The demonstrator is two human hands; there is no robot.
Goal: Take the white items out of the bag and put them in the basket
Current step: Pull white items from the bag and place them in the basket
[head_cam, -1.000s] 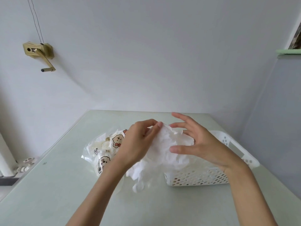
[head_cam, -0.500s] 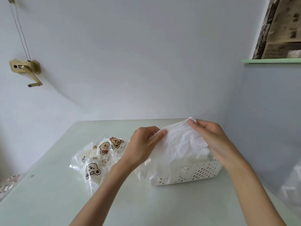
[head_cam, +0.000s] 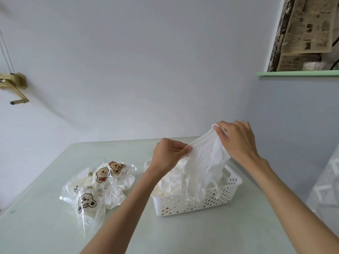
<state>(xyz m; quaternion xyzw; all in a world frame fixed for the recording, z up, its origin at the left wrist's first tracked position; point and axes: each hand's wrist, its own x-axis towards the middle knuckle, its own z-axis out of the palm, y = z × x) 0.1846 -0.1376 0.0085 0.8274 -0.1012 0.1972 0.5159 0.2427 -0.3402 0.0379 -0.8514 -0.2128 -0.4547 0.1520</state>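
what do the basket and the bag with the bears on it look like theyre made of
Basket: seemingly rigid white plastic, smooth, its walls pierced with rows of round holes.
Bag: likely thin clear plastic film, glossy and crinkled; white items show through it, and cartoon bears are printed on it.

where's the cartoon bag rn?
Head view: the cartoon bag lies on the table, left of the white basket, beside the left forearm.
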